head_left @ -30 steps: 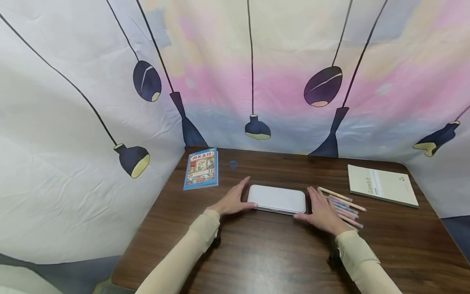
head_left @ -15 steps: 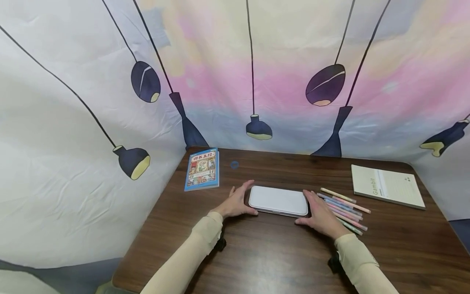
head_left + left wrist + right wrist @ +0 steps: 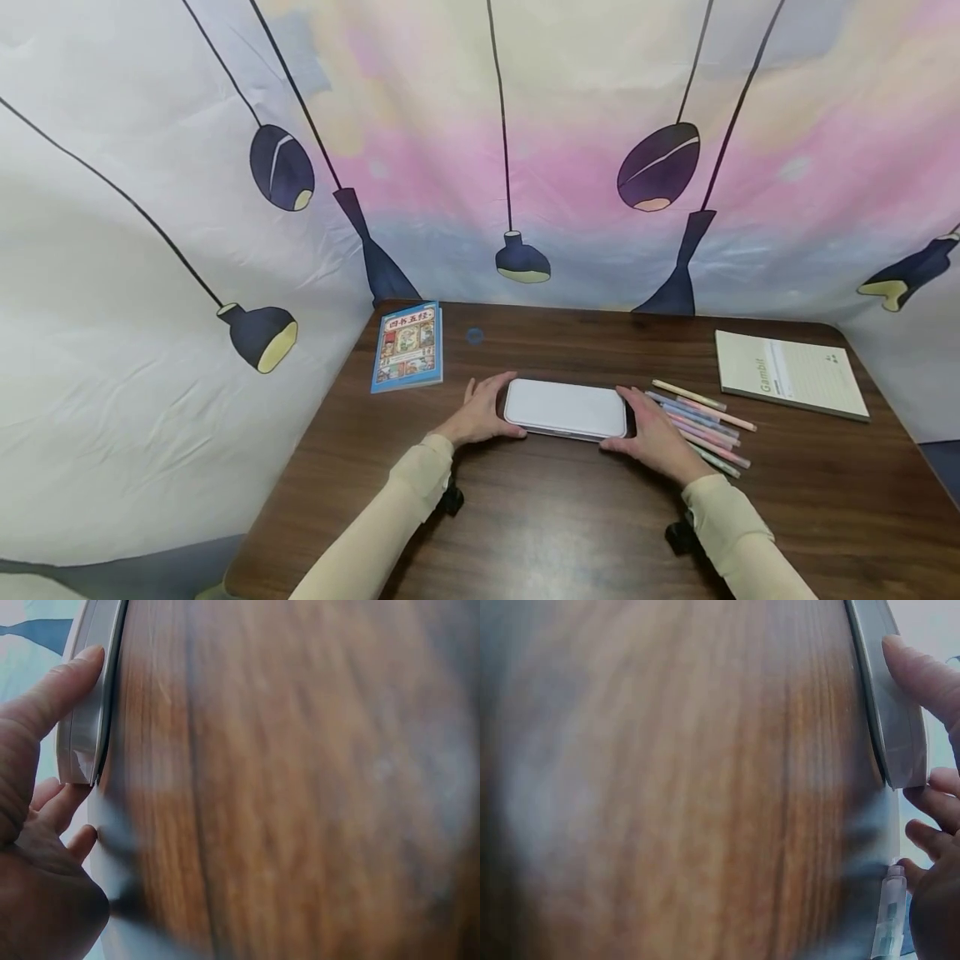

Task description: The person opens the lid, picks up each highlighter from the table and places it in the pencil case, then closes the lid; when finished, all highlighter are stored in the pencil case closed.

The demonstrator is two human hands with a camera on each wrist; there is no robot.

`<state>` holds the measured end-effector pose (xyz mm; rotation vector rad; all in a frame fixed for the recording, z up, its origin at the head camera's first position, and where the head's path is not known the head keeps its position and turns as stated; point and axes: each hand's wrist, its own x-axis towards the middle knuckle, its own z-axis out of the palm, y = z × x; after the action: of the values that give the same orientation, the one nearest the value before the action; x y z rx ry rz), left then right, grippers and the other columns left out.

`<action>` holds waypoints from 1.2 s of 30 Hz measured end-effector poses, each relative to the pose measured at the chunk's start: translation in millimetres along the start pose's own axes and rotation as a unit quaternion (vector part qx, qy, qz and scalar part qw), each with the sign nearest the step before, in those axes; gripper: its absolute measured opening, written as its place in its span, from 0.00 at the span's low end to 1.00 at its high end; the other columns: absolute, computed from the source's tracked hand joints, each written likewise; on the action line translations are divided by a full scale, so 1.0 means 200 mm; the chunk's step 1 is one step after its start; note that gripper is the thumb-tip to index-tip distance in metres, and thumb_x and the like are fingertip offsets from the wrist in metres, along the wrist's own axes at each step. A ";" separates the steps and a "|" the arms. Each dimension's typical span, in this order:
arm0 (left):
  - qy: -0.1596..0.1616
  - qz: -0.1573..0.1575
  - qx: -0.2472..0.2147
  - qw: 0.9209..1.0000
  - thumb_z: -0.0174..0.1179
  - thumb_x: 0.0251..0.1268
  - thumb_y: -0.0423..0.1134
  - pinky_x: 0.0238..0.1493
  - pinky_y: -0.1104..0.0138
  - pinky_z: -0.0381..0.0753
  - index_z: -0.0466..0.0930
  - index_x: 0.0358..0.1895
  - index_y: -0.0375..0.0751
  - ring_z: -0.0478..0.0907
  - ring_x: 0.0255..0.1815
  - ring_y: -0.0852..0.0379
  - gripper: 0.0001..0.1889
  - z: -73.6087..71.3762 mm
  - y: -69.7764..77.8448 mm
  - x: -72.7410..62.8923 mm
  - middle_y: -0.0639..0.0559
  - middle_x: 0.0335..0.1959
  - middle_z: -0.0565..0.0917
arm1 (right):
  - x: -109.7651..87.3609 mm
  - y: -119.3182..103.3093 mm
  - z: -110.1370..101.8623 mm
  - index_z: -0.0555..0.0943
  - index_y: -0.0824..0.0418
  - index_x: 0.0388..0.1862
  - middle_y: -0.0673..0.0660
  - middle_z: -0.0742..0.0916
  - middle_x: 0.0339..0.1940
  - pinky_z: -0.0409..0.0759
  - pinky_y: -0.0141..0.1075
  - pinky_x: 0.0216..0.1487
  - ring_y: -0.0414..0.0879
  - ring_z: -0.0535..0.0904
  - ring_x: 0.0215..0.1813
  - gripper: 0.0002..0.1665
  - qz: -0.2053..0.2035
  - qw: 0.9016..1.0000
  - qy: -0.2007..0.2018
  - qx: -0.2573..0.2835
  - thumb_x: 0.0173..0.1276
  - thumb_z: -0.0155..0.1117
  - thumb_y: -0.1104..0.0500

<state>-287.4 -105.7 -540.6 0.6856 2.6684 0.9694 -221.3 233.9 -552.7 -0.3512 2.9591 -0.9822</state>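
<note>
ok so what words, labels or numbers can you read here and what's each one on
"四书五经": blue book with an illustrated cover
"Gambit": cream rectangular notebook
Too small to read: the smaller print on both covers, and any on the slim pastel pens
No lettering shows on the white rounded rectangular case

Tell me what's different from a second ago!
The right hand moved left and now holds the white case's right end, uncovering more pens. The left hand stays at the other end. Case, blue book and notebook stayed put.
</note>
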 end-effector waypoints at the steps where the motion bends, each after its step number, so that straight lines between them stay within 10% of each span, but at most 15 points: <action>1: 0.001 -0.001 0.003 1.000 0.82 0.53 0.54 0.83 0.41 0.29 0.58 0.84 0.45 0.54 0.84 0.39 0.57 0.00 0.00 0.00 0.43 0.82 0.66 | 0.00 0.00 0.00 0.63 0.70 0.81 0.79 0.66 0.78 0.63 0.71 0.72 0.77 0.61 0.78 0.63 -0.001 1.000 0.000 0.001 0.58 0.83 0.40; 36: 0.010 0.008 0.038 0.999 0.81 0.54 0.57 0.82 0.38 0.31 0.61 0.83 0.50 0.58 0.83 0.43 0.55 0.01 -0.03 0.03 0.49 0.81 0.68 | 0.08 -0.04 0.04 0.71 0.68 0.73 0.74 0.75 0.73 0.68 0.67 0.72 0.71 0.68 0.75 0.56 -0.083 0.996 0.030 0.003 0.54 0.86 0.44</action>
<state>-294.2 -104.6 -546.2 0.7168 2.7334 0.8864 -234.3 219.1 -554.1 -0.5850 3.0197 -1.0343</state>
